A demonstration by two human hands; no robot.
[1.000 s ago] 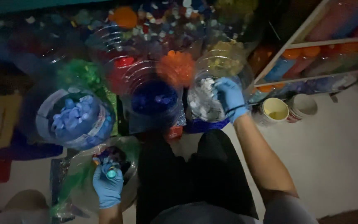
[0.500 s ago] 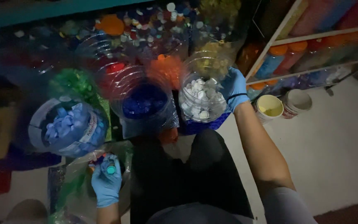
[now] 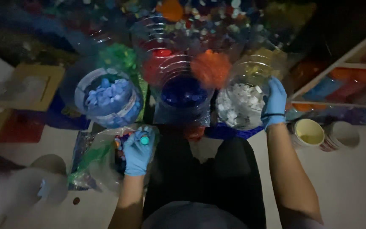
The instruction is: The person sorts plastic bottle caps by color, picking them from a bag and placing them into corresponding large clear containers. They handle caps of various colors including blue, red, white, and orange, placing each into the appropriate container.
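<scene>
Both hands wear blue gloves. My left hand (image 3: 137, 150) is closed around a few plastic bottle caps, a teal cap (image 3: 144, 139) showing on top, over a clear plastic bag (image 3: 102, 159) of mixed caps. My right hand (image 3: 275, 101) rests on the right rim of a clear jar of white caps (image 3: 239, 106). A clear jar of dark blue caps (image 3: 183, 91) stands in the middle. Left of it is a jar of light blue caps (image 3: 106, 96).
More clear jars hold red caps (image 3: 157, 63), orange caps (image 3: 210, 68), green caps (image 3: 119, 57) and yellow caps (image 3: 261, 59). A heap of mixed caps (image 3: 217, 21) lies behind. A yellow-lined cup (image 3: 308, 133) and a white cup (image 3: 339, 135) stand right, below a wooden shelf (image 3: 339, 63).
The view has shifted, so the jars sit lower and more central. My right hand stays at the white-cap jar's rim. My left hand still holds caps over the bag.
</scene>
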